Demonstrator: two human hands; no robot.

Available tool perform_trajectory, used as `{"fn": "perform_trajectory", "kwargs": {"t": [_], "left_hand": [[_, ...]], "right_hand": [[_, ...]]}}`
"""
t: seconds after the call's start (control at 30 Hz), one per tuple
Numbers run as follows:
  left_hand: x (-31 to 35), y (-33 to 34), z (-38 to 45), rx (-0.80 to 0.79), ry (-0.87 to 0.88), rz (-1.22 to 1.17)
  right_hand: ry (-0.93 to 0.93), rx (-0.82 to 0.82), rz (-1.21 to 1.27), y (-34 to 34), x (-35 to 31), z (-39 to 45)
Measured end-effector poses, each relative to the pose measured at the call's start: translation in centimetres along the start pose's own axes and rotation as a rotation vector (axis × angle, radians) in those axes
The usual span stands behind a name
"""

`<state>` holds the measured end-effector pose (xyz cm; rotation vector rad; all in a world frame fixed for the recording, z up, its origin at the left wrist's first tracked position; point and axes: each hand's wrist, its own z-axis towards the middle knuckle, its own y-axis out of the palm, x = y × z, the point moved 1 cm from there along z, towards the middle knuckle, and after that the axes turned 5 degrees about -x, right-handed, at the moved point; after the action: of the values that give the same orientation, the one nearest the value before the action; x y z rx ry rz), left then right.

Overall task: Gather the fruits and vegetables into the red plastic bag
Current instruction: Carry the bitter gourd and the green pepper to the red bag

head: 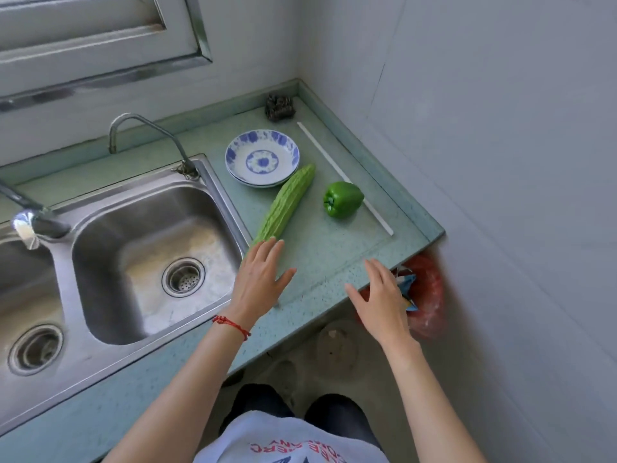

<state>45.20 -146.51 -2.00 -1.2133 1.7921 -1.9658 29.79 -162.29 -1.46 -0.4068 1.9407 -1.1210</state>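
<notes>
Reaching with straight fingers, the left hand covers the bitter gourd's near end; the right hand, also open, hovers beside the red plastic bag, green pepper beyond.

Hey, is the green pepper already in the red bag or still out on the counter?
Out. The green pepper lies on the counter, untouched; the red bag hangs beside the counter's edge.
</notes>
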Motion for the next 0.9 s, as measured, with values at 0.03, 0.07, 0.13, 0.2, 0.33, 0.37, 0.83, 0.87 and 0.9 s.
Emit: {"fn": "perform_trajectory", "kwargs": {"t": [0.03, 0.07, 0.13, 0.2, 0.33, 0.37, 0.83, 0.87, 0.9], "left_hand": [[-0.2, 0.0, 0.6, -0.002, -0.002, 0.000], [-0.4, 0.0, 1.2, -0.008, -0.010, -0.001], [-0.8, -0.1, 2.2, -0.026, -0.039, -0.008], [-0.9, -0.2, 3.2, -0.017, -0.063, -0.029], [-1.0, -0.5, 5.4, -0.015, -0.159, -0.122], [-1.1, -0.5, 6.0, -0.015, -0.199, -0.161], [-2.2, -1.1, 10.7, -0.068, -0.515, -0.487], [-2.3, -1.1, 10.8, -0.081, -0.525, -0.511], [-2.5, -1.2, 10.7, -0.090, -0.535, -0.533]], "right_hand": [[-0.003, -0.002, 0.006, 0.0, -0.2, 0.6], [-0.003, -0.005, 0.015, 0.0, -0.3, 1.2], [-0.008, -0.012, 0.034, -0.1, -0.5, 2.2], [-0.029, -0.023, 0.035, -0.3, -0.6, 3.2], [-0.053, -0.044, 0.021, -1.0, -0.2, 4.9], [-0.056, -0.044, 0.024, -1.1, -0.1, 5.3], [-0.065, -0.070, 0.053, -1.9, 0.4, 9.2], [-0.068, -0.066, 0.052, -2.1, 0.3, 9.6], [-0.072, -0.060, 0.056, -2.3, 0.2, 10.1]]}}
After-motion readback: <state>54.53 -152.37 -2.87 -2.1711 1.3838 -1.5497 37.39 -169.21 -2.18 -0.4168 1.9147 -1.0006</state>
